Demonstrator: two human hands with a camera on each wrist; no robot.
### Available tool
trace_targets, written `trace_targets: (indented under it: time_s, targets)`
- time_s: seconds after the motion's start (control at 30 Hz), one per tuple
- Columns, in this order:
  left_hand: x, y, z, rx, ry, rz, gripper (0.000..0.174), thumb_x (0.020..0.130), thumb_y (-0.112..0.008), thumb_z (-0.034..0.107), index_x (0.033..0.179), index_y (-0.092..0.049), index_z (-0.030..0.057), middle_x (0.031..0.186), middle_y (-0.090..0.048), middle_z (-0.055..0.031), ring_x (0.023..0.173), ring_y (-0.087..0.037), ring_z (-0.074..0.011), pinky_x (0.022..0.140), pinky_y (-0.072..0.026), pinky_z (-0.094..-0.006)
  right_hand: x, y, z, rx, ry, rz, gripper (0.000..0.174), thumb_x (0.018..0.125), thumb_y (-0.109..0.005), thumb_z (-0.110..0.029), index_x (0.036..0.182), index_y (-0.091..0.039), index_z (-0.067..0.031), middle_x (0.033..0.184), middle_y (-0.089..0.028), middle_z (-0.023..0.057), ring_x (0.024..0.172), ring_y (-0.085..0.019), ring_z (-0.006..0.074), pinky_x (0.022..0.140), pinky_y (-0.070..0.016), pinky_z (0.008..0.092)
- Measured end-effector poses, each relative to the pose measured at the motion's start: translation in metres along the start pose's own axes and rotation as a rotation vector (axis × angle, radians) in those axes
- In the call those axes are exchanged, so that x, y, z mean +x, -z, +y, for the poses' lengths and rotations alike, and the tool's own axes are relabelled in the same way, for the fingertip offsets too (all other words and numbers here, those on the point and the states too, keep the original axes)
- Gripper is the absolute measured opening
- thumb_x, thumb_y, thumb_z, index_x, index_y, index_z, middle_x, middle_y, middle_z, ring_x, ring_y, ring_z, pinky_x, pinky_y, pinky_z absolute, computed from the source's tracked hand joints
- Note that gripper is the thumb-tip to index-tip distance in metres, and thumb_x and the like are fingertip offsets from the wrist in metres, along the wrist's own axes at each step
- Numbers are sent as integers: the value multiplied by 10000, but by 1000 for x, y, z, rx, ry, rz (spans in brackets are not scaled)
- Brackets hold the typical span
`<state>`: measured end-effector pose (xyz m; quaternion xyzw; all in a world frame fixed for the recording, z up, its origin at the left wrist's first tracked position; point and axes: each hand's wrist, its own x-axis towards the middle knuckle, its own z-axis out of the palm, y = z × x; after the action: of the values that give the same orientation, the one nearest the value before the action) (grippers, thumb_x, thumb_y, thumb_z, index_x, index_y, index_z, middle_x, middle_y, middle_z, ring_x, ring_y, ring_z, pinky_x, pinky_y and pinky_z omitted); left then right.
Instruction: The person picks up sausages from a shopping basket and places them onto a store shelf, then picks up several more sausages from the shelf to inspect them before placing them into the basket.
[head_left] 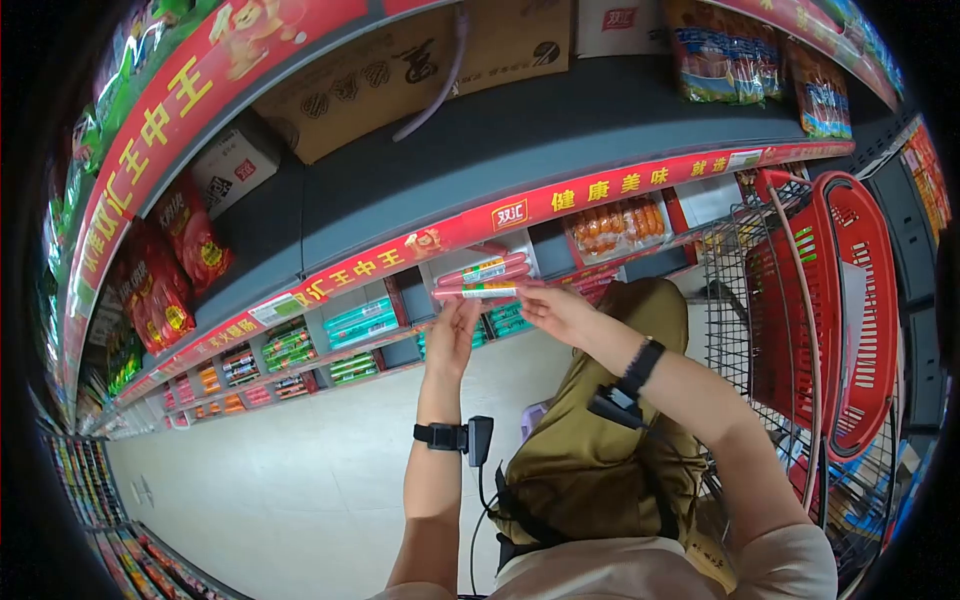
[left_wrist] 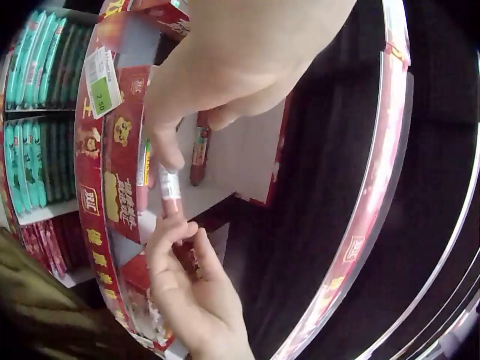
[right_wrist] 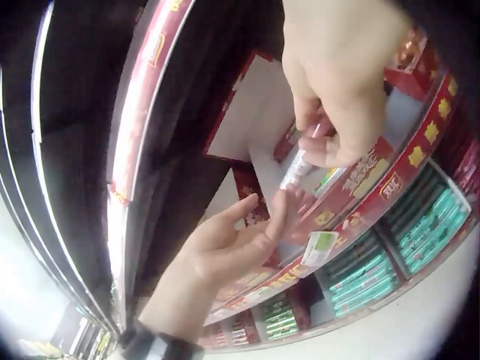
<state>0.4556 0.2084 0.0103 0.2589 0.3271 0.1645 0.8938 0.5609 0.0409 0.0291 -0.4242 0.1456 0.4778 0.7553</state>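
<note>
Stretched between both hands, in front of the shelf, is a pink wrapped sausage (head_left: 490, 291) with a white label. My right hand (head_left: 565, 315) pinches one end between thumb and fingers, clearest in the left wrist view. Under the other end are the fingertips of my left hand (head_left: 448, 345); in the right wrist view its fingers are fairly straight and the thumb stands apart. Just behind lie more pink sausages (head_left: 485, 270) in an open display box (left_wrist: 255, 157) with a white inside and red outer walls.
A shopping cart (head_left: 730, 290) holding a red basket (head_left: 850, 310) stands at my right. Green-wrapped sausages (head_left: 360, 320) fill boxes left of the hands. Packed brown sausages (head_left: 620, 228) sit to the right. The red shelf edge (head_left: 590, 195) runs above the hands.
</note>
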Motion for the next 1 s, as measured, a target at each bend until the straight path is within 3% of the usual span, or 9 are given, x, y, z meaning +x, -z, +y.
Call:
trace_targets:
  time_s: [0.17,0.27,0.33,0.37,0.43,0.6,0.73,0.93,1.0]
  targets:
    - [12,-20,20,216,211,-64,260,910,-483,154,1030,-519,-73,1035,-585,-210,1003,-577,-278,857,-504,-338,39,6,7,152,26,-10,171,816,-615,-56,945,-526,11,917,-595,119,861,-605,220,811,-517,334]
    - [46,-39,23,756,-130,-87,276,921,-450,211,1025,-560,-21,994,-617,-177,992,-583,-279,813,-500,-355,41,7,7,76,-5,-4,184,845,-568,-44,1012,-514,11,1019,-582,146,993,-584,259,903,-484,371]
    - [105,-28,24,2013,-863,-236,294,916,-436,255,1031,-577,24,961,-637,-159,977,-586,-293,788,-478,-383,37,2,5,-4,-21,9,281,850,-543,-28,1111,-444,1,1069,-570,177,1019,-576,284,896,-490,377]
    - [128,-28,23,2216,-511,-233,310,903,-440,286,1052,-566,47,1018,-617,-165,987,-573,-309,813,-451,-402,35,0,4,-22,-14,44,455,850,-533,-19,1255,-327,-34,1088,-562,192,1018,-573,290,902,-481,382]
    - [116,-25,22,1830,-341,-146,356,890,-441,337,1076,-569,63,1110,-576,-180,1054,-531,-319,879,-414,-414,38,6,2,-25,-18,20,537,849,-538,-23,1309,-263,-53,1102,-557,190,1025,-569,289,903,-477,385]
    - [121,-28,32,2039,-289,-325,442,885,-456,420,1165,-527,85,1222,-518,-162,1141,-477,-323,957,-371,-423,47,19,5,-63,-85,-53,714,859,-537,-51,1419,-98,-116,1156,-543,162,1022,-566,273,887,-473,392]
    - [107,-37,28,2364,-595,-387,669,792,-499,608,1248,-464,120,1260,-468,-185,1163,-441,-364,966,-340,-464,43,13,8,-165,-48,-40,710,862,-543,-67,1419,-107,-122,1165,-543,150,1006,-571,275,864,-480,389]
    - [109,-53,20,2292,-291,-63,619,795,-523,572,1253,-461,160,1300,-449,-144,1163,-451,-339,951,-359,-460,26,11,3,-193,-65,-51,689,855,-561,-88,1408,-151,-127,1123,-565,133,982,-577,268,832,-488,376]
    - [107,-49,17,2256,-442,-39,568,806,-517,552,1194,-508,136,1192,-526,-148,1072,-520,-352,894,-401,-486,19,11,1,-267,-81,-25,563,858,-563,-119,1348,-285,-99,1080,-580,118,928,-590,233,796,-494,356]
